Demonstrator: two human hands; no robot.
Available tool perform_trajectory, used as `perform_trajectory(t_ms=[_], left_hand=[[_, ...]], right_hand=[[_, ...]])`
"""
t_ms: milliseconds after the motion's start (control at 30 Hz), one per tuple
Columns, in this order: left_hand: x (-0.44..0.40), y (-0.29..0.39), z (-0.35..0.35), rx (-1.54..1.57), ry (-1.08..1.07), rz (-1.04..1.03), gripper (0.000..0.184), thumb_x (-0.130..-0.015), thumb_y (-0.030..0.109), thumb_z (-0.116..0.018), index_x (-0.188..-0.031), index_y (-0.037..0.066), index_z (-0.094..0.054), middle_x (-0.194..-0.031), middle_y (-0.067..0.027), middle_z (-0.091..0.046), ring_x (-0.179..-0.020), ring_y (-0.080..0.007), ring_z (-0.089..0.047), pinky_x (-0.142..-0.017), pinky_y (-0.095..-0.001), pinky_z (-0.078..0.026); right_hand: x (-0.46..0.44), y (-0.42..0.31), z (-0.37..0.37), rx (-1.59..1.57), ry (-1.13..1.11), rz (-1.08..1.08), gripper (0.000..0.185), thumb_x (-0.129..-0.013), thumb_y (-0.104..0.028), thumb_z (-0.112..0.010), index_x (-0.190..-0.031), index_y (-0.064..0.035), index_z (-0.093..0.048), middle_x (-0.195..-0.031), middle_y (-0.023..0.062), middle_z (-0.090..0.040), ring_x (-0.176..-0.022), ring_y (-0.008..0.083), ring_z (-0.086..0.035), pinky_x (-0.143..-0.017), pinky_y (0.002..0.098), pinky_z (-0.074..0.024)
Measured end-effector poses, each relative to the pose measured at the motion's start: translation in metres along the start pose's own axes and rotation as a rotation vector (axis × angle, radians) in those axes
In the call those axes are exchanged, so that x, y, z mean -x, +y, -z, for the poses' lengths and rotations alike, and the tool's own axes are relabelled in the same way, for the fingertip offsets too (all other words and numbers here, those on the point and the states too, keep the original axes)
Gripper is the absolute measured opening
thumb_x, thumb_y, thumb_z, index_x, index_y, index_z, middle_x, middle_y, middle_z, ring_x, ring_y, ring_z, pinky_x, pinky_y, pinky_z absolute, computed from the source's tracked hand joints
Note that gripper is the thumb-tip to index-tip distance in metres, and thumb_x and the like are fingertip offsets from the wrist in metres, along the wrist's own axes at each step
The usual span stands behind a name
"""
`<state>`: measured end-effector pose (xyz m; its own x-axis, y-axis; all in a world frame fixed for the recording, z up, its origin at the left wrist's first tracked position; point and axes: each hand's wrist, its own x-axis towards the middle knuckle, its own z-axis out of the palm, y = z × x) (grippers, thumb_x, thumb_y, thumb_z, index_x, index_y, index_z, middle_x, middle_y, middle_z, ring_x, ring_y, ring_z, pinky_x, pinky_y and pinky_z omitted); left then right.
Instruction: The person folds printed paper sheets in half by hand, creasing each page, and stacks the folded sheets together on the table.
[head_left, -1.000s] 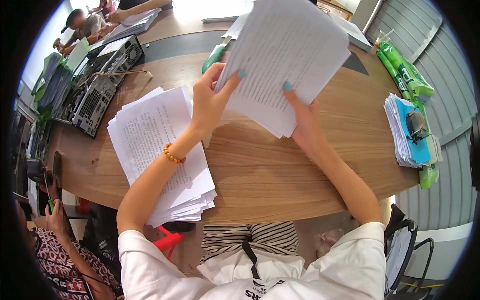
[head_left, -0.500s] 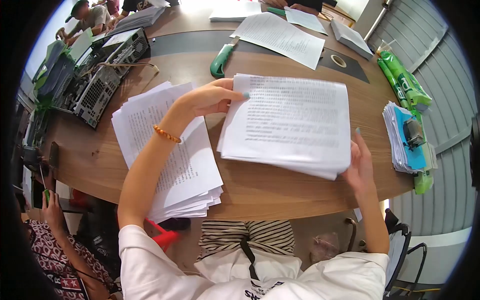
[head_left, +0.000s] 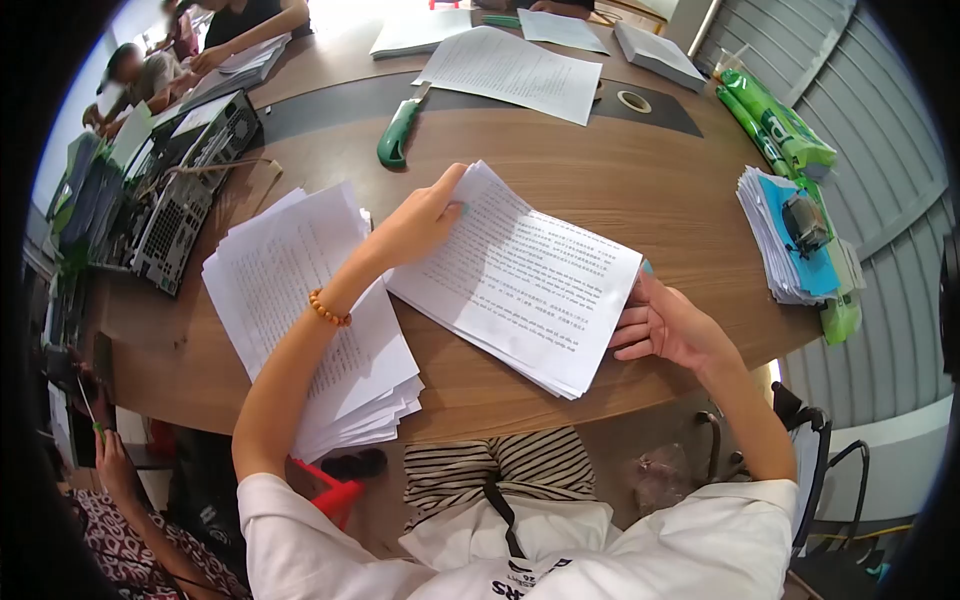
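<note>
Between my two hands is a stack of printed sheets (head_left: 520, 280), turned at a slant above the wooden table (head_left: 480, 410). My left hand (head_left: 425, 215) grips its upper left corner, thumb on top and fingers hidden beneath. At the right edge, my right hand (head_left: 665, 325) holds the stack with the thumb near the upper corner and the other fingers curled by the side. A second, loosely fanned pile of printed paper (head_left: 320, 330) lies under my left forearm, which wears a beaded bracelet.
Beyond the stack lie a green-handled saw (head_left: 400, 130), a loose printed sheet (head_left: 515, 75) and a tape roll (head_left: 633, 101). An open computer case (head_left: 185, 190) stands at left. Papers under a stapler-like metal object (head_left: 805, 222) and green packs (head_left: 775, 120) sit at right. Other people work nearby.
The held stack has turned clockwise, its right side dropping lower and nearer to me. My right hand has moved left with it. The view has shifted slightly.
</note>
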<state>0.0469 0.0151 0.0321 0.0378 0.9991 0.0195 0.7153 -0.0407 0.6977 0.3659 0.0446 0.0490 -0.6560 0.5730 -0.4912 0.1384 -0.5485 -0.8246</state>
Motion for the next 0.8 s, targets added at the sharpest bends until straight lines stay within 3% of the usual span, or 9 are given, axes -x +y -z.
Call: perform_trajectory(t_ms=[233, 300, 333, 467, 567, 667, 700, 767, 800], left_hand=[[-0.001, 0.002, -0.007, 0.213, -0.021, -0.152, 0.061, -0.087, 0.012, -0.052, -0.138, 0.004, -0.018, -0.118, -0.0207, -0.047, -0.114, -0.0299, -0.044, -0.096, -0.0361, -0.033], [0.006, 0.004, -0.029, -0.492, 0.517, -0.359, 0.065, -0.086, 0.023, -0.056, -0.136, 0.003, -0.020, -0.129, -0.0299, -0.034, -0.121, -0.0409, -0.033, -0.096, -0.0487, -0.027], [0.009, 0.011, -0.028, -0.438, 0.405, -0.333, 0.079, -0.083, 0.042, -0.056, -0.138, 0.000, -0.018, -0.138, -0.0320, -0.015, -0.131, -0.0444, -0.011, -0.102, -0.0541, -0.012], [0.028, 0.033, -0.052, -0.567, 0.106, -0.226, 0.079, -0.082, 0.061, -0.042, -0.139, 0.010, -0.025, -0.140, -0.0330, -0.015, -0.134, -0.0441, -0.006, -0.105, -0.0554, -0.001], [0.024, 0.022, -0.053, -0.644, 0.024, -0.252, 0.072, -0.082, 0.055, -0.046, -0.140, 0.018, -0.026, -0.143, -0.0258, -0.015, -0.134, -0.0409, -0.009, -0.107, -0.0540, -0.005], [0.019, 0.011, -0.045, -0.663, 0.001, -0.302, 0.073, -0.081, 0.058, -0.046, -0.140, 0.020, -0.025, -0.144, -0.0223, -0.017, -0.134, -0.0388, -0.012, -0.108, -0.0533, -0.006], [0.018, 0.010, -0.043, -0.659, -0.007, -0.332, 0.073, -0.081, 0.058, -0.046, -0.140, 0.020, -0.025, -0.144, -0.0219, -0.018, -0.134, -0.0382, -0.013, -0.108, -0.0528, -0.006], [0.017, 0.009, -0.043, -0.655, -0.010, -0.326, 0.073, -0.081, 0.058, -0.046, -0.140, 0.021, -0.025, -0.144, -0.0212, -0.018, -0.135, -0.0369, -0.013, -0.109, -0.0519, -0.007], [0.017, 0.008, -0.042, -0.660, -0.006, -0.335, 0.072, -0.081, 0.058, -0.045, -0.140, 0.021, -0.025, -0.144, -0.0211, -0.018, -0.135, -0.0366, -0.012, -0.109, -0.0517, -0.006]], right_hand=[[0.009, 0.022, -0.030, -0.038, 0.143, 0.040, 0.033, -0.086, -0.011, -0.057, -0.112, 0.0085, -0.047, -0.100, 0.0175, -0.059, -0.079, 0.0198, -0.065, -0.072, 0.0313, -0.0570], [0.010, 0.029, -0.044, -0.080, 0.169, 0.055, 0.030, -0.087, -0.011, -0.057, -0.109, 0.0073, -0.048, -0.099, 0.0151, -0.060, -0.080, 0.0203, -0.065, -0.072, 0.0291, -0.0563], [0.011, 0.030, -0.052, -0.138, 0.188, 0.069, 0.030, -0.087, -0.011, -0.056, -0.109, 0.0074, -0.048, -0.101, 0.0150, -0.059, -0.083, 0.0205, -0.064, -0.074, 0.0293, -0.0560], [0.005, 0.040, -0.085, -0.352, 0.224, 0.104, 0.030, -0.090, -0.011, -0.053, -0.111, 0.0075, -0.045, -0.106, 0.0159, -0.056, -0.097, 0.0217, -0.060, -0.085, 0.0307, -0.0524], [0.003, 0.045, -0.090, -0.439, 0.219, 0.096, 0.031, -0.090, -0.012, -0.052, -0.114, 0.0073, -0.044, -0.112, 0.0183, -0.053, -0.103, 0.0222, -0.056, -0.091, 0.0322, -0.0489], [0.018, 0.028, -0.071, -0.107, -0.261, -0.253, 0.024, -0.090, -0.012, -0.052, -0.107, 0.0056, -0.054, -0.112, 0.0181, -0.056, -0.096, 0.0219, -0.061, -0.083, 0.0279, -0.0521], [0.027, 0.015, -0.064, -0.107, -0.259, -0.262, 0.024, -0.090, -0.012, -0.052, -0.107, 0.0056, -0.054, -0.112, 0.0181, -0.056, -0.096, 0.0219, -0.061, -0.083, 0.0279, -0.0521], [0.040, -0.007, -0.052, 0.536, -0.238, -0.136, 0.022, -0.088, -0.012, -0.056, -0.103, 0.0035, -0.057, -0.106, 0.0155, -0.060, -0.090, 0.0207, -0.063, -0.075, 0.0252, -0.0536], [0.040, -0.015, -0.045, 0.801, -0.083, -0.042, 0.027, -0.085, -0.013, -0.058, -0.108, 0.0017, -0.055, -0.108, 0.0159, -0.059, -0.093, 0.0203, -0.062, -0.075, 0.0255, -0.0532]])
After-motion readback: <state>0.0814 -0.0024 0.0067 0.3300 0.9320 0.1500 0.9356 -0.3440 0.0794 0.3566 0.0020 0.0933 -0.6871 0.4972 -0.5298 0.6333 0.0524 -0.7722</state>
